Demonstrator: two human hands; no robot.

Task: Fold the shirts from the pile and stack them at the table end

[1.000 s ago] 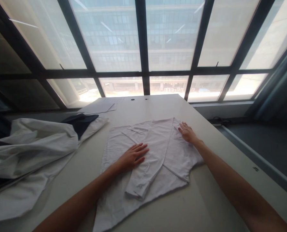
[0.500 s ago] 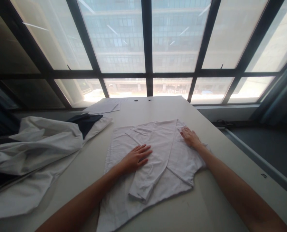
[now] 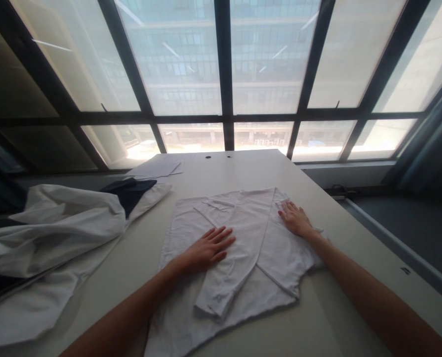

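A white long-sleeved shirt (image 3: 243, 238) lies spread on the white table (image 3: 258, 171), with a sleeve folded across its body and its cuff toward me. My left hand (image 3: 209, 248) rests flat on the folded sleeve near the shirt's middle, fingers spread and pointing right. Toward the far right of the shirt, my right hand (image 3: 294, 218) presses palm down on the cloth, its fingers stretched out. Neither hand grips the fabric. Small wrinkles show around both hands, and the shirt's near edge runs out of view at the bottom.
Heaped white and dark cloth (image 3: 75, 218) covers the table's left side. Behind it lie sheets of paper (image 3: 157, 168). Large windows with dark frames (image 3: 226, 74) rise beyond the table's far edge. A grey-blue curtain (image 3: 429, 134) hangs at the right, above dark floor.
Both hands stay on the shirt in nearly the same places. My right hand's fingers have shifted slightly over the cloth. The whole view has tilted a little.
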